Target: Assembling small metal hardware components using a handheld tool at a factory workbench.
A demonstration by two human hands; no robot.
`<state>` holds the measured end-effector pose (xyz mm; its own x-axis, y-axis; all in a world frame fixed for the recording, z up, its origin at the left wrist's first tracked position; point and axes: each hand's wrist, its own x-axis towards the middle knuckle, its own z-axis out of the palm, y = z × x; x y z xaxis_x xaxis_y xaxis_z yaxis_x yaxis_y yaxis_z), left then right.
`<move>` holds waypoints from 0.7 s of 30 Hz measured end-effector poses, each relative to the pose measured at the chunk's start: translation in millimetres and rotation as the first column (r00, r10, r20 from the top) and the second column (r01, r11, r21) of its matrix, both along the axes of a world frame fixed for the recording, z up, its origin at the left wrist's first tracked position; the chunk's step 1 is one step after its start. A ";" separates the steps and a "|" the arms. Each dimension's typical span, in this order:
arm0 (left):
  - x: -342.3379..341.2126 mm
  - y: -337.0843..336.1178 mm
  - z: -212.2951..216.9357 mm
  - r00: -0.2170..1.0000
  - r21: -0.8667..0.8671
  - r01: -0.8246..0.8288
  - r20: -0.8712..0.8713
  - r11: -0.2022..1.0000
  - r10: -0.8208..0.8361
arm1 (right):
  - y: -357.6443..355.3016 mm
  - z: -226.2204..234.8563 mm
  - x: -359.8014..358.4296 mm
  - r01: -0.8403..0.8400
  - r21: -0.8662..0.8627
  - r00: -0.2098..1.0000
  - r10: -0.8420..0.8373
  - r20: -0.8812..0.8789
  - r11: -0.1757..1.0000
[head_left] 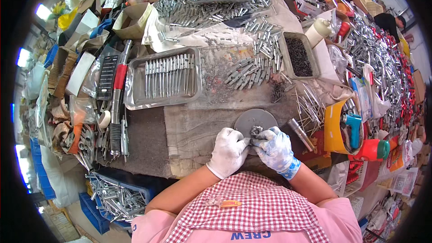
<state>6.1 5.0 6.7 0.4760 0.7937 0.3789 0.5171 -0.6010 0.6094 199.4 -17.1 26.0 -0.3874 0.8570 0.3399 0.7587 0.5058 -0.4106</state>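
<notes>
My left hand (228, 154), in a white glove, and my right hand (276, 151), in a white and blue glove, meet at the front edge of the bench. Their thumbs and fingertips are pinched together, and what they grip is too small to make out. Just beyond the fingertips is a small toothed metal part (256, 130), over the middle of a round grey disc (257, 116). Whether my fingers touch that part I cannot tell. To the right of my right hand lies a metal cylinder (300, 134), tilted, with thin metal rods (309, 108) beyond it.
A metal tray (194, 93) holds a row of pointed metal pieces. Loose metal tubes (257, 69) lie near a tray of dark pins (299, 56). A yellow holder (333, 128) with a teal-handled tool (353, 130) stands right; hand tools (118, 94) crowd the left.
</notes>
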 end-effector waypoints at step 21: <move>1.8 1.4 -4.4 1.000 0.053 0.027 0.002 0.998 -0.027 | 20.3 19.1 -16.9 0.036 -0.270 0.953 0.048 0.298 0.962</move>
